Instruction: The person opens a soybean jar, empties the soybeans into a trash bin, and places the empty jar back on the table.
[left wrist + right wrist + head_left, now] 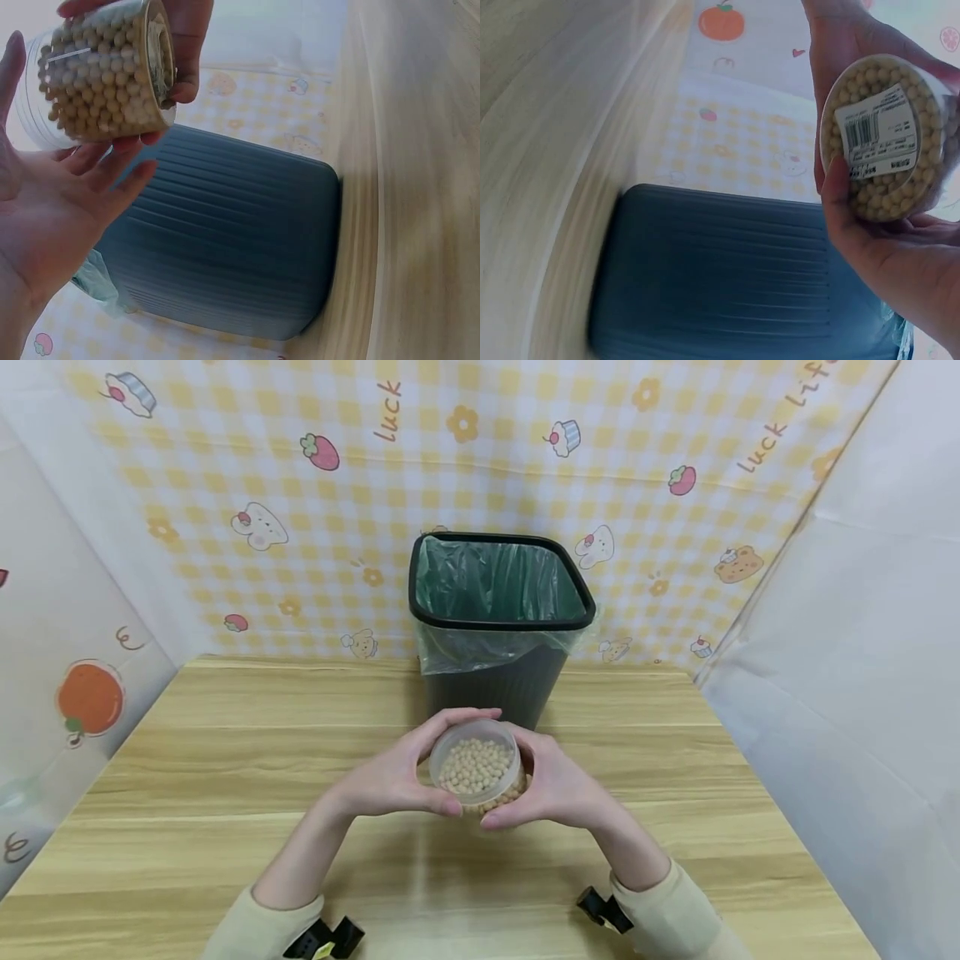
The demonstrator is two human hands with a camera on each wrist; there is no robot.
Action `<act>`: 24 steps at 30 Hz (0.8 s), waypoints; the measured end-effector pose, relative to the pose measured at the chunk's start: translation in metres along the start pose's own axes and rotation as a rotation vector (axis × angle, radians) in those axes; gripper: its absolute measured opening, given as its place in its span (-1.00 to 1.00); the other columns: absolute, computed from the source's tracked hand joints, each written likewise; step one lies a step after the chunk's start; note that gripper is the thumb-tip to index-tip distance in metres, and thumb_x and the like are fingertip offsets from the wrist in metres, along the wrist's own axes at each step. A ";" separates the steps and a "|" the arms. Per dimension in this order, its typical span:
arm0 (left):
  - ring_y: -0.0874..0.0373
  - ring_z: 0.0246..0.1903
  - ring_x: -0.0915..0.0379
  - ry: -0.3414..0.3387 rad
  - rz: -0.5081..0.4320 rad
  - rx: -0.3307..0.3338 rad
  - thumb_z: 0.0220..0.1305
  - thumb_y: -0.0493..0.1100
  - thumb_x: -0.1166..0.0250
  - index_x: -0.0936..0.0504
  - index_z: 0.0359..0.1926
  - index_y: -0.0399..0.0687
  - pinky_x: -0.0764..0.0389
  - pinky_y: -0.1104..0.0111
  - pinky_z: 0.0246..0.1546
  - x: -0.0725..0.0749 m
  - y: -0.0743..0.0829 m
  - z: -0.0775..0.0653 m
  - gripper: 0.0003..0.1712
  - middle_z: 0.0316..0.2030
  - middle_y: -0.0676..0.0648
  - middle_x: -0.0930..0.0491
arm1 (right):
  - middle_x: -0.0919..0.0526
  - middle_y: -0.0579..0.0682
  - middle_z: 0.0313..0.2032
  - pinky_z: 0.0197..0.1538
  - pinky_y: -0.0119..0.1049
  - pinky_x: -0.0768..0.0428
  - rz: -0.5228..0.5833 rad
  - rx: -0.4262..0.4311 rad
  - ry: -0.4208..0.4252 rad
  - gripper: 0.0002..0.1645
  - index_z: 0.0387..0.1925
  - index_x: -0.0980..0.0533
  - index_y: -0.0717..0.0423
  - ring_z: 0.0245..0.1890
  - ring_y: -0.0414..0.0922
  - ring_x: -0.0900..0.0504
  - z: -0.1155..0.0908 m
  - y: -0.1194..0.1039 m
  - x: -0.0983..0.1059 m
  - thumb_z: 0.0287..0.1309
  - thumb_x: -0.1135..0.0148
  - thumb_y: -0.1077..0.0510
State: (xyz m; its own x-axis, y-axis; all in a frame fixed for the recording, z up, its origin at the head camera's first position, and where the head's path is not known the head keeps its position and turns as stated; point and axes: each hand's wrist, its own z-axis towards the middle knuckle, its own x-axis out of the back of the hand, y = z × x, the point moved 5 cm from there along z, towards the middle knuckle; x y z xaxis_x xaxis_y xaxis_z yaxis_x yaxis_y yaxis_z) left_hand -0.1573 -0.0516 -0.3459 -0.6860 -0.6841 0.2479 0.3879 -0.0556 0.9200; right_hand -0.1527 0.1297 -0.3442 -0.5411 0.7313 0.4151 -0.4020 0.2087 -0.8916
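Observation:
In the head view, both hands hold a clear plastic jar [476, 766] of round beige beans above the table. Its translucent lid faces up toward the head camera, and the jar is tilted. My left hand [401, 774] curls round the lid end from the left, thumb in front and fingers behind. From the other side, my right hand [564, 783] grips the jar's body near its base. A white barcode label [877, 133] shows on the base in the right wrist view. The left wrist view shows the beans through the jar's side wall [94, 82].
Behind the hands a dark ribbed trash bin [487, 685] stands on the wooden table [262, 760]. A pale green bag lines it, folded out under the black rim [502, 625]. A yellow checked cloth [300, 585] hangs at the back, with white cloths at both sides.

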 end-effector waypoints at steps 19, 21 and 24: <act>0.05 0.46 -0.29 0.280 0.300 0.184 0.12 0.29 -0.51 -0.11 0.58 0.27 -0.36 -0.10 0.39 0.004 -0.005 0.004 0.12 0.53 0.07 -0.24 | -0.69 -0.07 0.14 0.11 -0.18 -0.65 -0.328 -0.063 0.420 0.08 0.36 -0.43 -0.03 0.07 -0.15 -0.68 -0.002 -0.003 0.003 -0.27 -0.76 -0.04; 0.06 0.47 -0.27 0.229 0.235 0.134 0.17 0.27 -0.49 -0.10 0.60 0.25 -0.34 -0.07 0.42 0.006 -0.005 0.003 0.10 0.56 0.07 -0.20 | -0.68 -0.06 0.13 0.10 -0.23 -0.64 -0.250 -0.073 0.361 0.05 0.34 -0.45 -0.01 0.06 -0.14 -0.67 -0.001 0.000 0.005 -0.26 -0.76 0.02; 0.10 0.45 -0.29 0.137 0.118 0.053 0.25 0.11 -0.48 -0.11 0.61 0.19 -0.37 0.14 0.43 0.009 -0.003 0.001 0.04 0.56 0.01 -0.20 | -0.69 -0.05 0.10 0.09 -0.29 -0.63 -0.112 -0.085 0.235 -0.01 0.31 -0.48 -0.04 0.05 -0.12 -0.66 0.001 0.004 0.007 -0.24 -0.74 0.12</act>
State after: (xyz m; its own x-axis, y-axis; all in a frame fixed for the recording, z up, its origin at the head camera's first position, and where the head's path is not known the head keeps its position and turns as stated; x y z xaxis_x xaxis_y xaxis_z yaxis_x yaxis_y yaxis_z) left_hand -0.1649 -0.0572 -0.3459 -0.5460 -0.7763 0.3151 0.4255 0.0671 0.9025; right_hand -0.1590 0.1347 -0.3449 -0.3068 0.8293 0.4670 -0.3810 0.3427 -0.8587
